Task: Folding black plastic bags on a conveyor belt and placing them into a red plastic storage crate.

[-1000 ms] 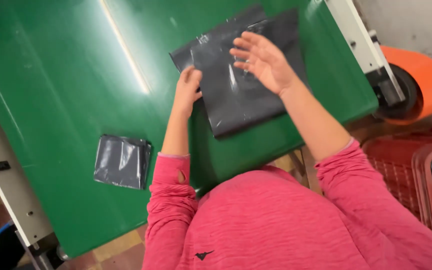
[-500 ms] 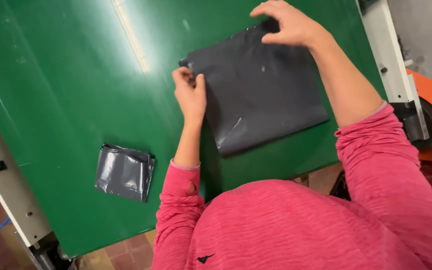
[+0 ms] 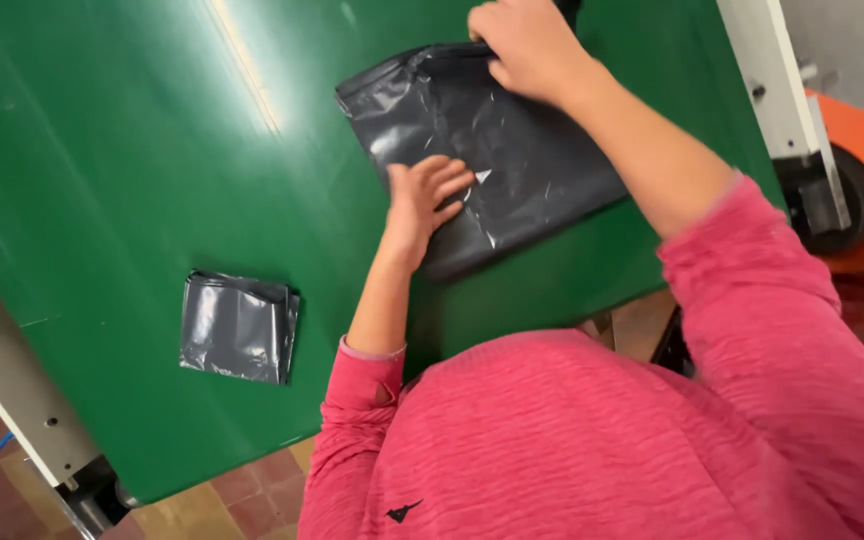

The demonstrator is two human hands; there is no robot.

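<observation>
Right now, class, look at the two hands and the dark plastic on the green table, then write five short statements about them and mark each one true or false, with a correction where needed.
1. The left hand lies flat on the grey plastic bag. True.
2. The right hand is under the table. False: it grips the bag's far edge.
3. A small folded bag lies apart, to the left. True.
4. The table is red. False: it is green.
5. The sleeves are blue. False: they are pink.
</observation>
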